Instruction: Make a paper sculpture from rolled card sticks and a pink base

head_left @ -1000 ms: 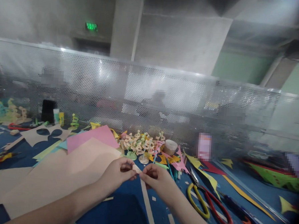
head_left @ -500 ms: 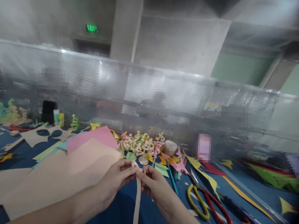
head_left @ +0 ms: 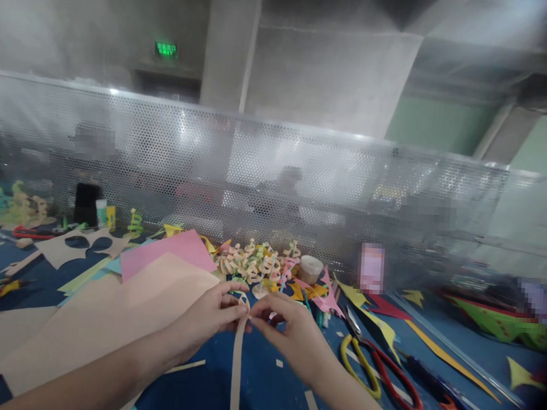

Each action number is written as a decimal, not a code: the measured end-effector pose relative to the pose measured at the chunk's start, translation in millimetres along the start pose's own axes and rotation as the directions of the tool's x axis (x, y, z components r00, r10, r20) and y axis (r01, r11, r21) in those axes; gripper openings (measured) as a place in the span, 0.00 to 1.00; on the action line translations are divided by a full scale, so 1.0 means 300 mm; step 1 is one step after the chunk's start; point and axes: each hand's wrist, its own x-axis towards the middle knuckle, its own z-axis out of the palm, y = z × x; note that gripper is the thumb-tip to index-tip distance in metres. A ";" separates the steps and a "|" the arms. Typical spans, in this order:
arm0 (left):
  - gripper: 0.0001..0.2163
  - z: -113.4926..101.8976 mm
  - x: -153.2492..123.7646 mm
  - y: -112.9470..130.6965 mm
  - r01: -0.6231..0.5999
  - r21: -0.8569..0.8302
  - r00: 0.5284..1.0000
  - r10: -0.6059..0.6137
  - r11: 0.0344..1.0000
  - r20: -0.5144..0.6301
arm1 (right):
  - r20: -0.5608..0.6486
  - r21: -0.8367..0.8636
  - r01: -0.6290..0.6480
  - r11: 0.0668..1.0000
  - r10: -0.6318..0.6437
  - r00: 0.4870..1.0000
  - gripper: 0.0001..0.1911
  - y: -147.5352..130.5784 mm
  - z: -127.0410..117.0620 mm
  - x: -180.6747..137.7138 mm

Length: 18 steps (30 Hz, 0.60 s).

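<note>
My left hand (head_left: 212,318) and my right hand (head_left: 289,331) meet above a blue table (head_left: 264,382), both pinched on the top end of a long beige paper strip (head_left: 236,368). The strip curls into a small loop at my fingertips and hangs straight down toward me. Just beyond my hands stands a cluster of small paper spiral figures (head_left: 256,265) on sticks. Large beige paper sheets (head_left: 107,318) lie under my left forearm.
Scissors with yellow and red handles (head_left: 379,376) lie right of my right hand. A pink sheet (head_left: 165,251), a tape roll (head_left: 310,269), and coloured paper scraps cover the table. A perforated metal screen (head_left: 275,180) runs across the back, with people behind it.
My hands have shifted slightly left and the strip now hangs more vertically, with its top end curled into a loop between my fingertips.
</note>
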 end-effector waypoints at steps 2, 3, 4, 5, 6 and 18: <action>0.18 -0.009 0.006 -0.006 -0.017 0.053 0.999 0.015 0.998 0.038 | -0.017 -0.025 0.023 0.999 -0.024 1.000 0.07 -0.002 0.002 -0.001; 0.18 -0.013 0.009 -0.008 -0.025 0.078 0.999 0.022 0.997 0.044 | -0.022 -0.032 0.031 0.999 -0.032 0.999 0.07 -0.003 0.001 -0.002; 0.17 -0.015 0.012 -0.008 -0.034 0.101 0.999 0.030 0.994 0.042 | -0.026 -0.034 0.038 0.999 -0.039 0.999 0.07 -0.005 0.000 -0.003; 0.17 -0.017 0.014 -0.007 -0.045 0.125 0.999 0.041 0.991 0.035 | -0.030 -0.032 0.044 0.999 -0.044 0.999 0.06 -0.007 0.000 -0.004; 0.17 -0.018 0.017 -0.005 -0.057 0.149 0.998 0.054 0.987 0.028 | -0.033 -0.025 0.048 0.999 -0.049 0.998 0.06 -0.009 -0.001 -0.005; 0.16 -0.015 0.009 0.033 -0.109 0.256 0.994 0.107 0.960 0.021 | -0.038 0.018 0.093 0.996 -0.092 0.995 0.05 -0.007 0.019 -0.010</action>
